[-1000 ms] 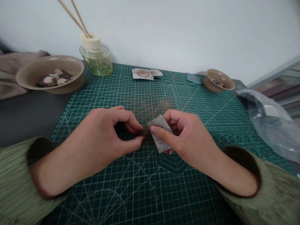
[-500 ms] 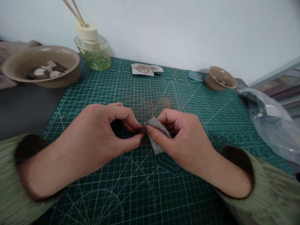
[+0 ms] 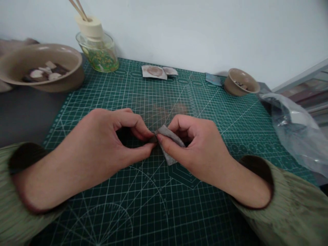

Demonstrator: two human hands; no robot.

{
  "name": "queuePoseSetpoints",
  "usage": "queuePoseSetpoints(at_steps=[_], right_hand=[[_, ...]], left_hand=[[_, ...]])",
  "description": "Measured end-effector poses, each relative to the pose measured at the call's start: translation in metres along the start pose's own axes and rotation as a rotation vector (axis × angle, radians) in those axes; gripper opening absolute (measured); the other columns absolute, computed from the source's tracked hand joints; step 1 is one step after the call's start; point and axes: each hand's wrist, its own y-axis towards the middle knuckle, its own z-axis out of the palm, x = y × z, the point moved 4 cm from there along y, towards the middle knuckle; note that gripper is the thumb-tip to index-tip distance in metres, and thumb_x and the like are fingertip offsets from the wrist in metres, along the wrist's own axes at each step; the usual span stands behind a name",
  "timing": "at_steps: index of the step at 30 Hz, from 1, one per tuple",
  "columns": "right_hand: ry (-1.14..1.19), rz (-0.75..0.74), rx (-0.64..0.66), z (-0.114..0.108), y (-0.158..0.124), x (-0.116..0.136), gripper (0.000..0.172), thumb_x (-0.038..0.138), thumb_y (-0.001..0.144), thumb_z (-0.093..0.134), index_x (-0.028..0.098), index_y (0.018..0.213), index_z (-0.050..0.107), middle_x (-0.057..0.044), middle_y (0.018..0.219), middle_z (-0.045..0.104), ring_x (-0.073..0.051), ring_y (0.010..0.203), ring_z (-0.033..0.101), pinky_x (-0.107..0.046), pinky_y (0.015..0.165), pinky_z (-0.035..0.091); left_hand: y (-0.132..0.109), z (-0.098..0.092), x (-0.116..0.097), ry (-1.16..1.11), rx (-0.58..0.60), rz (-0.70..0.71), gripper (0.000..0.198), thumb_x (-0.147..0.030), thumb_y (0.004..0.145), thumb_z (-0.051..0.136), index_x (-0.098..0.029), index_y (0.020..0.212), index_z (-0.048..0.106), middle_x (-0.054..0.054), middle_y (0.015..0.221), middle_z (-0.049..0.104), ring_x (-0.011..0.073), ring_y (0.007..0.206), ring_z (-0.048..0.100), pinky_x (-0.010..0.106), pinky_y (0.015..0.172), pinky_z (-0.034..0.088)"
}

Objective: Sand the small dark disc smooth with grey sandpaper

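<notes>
Grey felt, a small scrap [image 3: 167, 132] of it, sits pinched between the person's two hands just above the middle of the green cutting mat [image 3: 153, 205]. The right hand [image 3: 200, 147] grips the grey felt scrap with its thumb laid across the front and the curled fingers behind, so only the upper edge and a lower corner show. The left hand [image 3: 107, 136] is closed too, thumb and forefinger nipped together on the scrap's left corner, the fingertips of both hands almost touching. I cannot tell whether the scrap rests on the mat or is held just clear of it. Both wrists come out of green ribbed sleeves. At the far left, off the mat, stands a large tan bowl [image 3: 64, 80] with pale and dark pieces in it, and just beside it a glass reed diffuser [image 3: 99, 54]. Some paper scraps [image 3: 155, 71] lie at the mat's far edge, a small tan bowl [image 3: 232, 89] stands at its far right corner, and a clear plastic bag [image 3: 294, 130] lies crumpled to the right.
</notes>
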Motion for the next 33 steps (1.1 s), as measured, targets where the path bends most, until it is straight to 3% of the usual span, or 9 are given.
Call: queuePoseSetpoints(at_steps=[16, 26, 33], right_hand=[[0.066, 0.051, 0.045, -0.0035, 0.0031, -0.0042, 0.03, 0.024, 0.1, 0.09, 0.027, 0.08, 0.067, 0.008, 0.067, 0.062, -0.012, 0.056, 0.047, -0.029, 0.051, 0.039], [0.031, 0.035, 0.034, -0.0019, 0.0025, -0.004, 0.029, 0.026, 0.101, 0.088, 0.027, 0.081, 0.067, 0.007, 0.068, 0.065, -0.015, 0.063, 0.061, -0.032, 0.058, 0.044], [0.016, 0.012, 0.041, -0.002, 0.0032, -0.0037, 0.03, 0.026, 0.102, 0.086, 0.027, 0.08, 0.066, 0.006, 0.068, 0.065, -0.016, 0.066, 0.064, -0.033, 0.062, 0.047]], left_hand=[[-0.004, -0.0056, 0.0075, 0.018, -0.039, 0.036, 0.011, -0.046, 0.091, 0.092, -0.044, 0.096, 0.102, -0.008, 0.098, 0.094, 0.0198, 0.087, 0.085, 0.031, 0.084, 0.064], [0.0, -0.0043, 0.0065, 0.04, -0.048, 0.044, 0.014, -0.054, 0.093, 0.093, -0.043, 0.094, 0.1, -0.005, 0.095, 0.094, 0.0219, 0.079, 0.081, 0.037, 0.078, 0.064], [-0.0052, -0.0069, 0.0051, 0.014, -0.059, 0.079, 0.013, -0.052, 0.096, 0.094, -0.042, 0.094, 0.1, -0.009, 0.093, 0.093, 0.018, 0.078, 0.081, 0.032, 0.072, 0.058]])
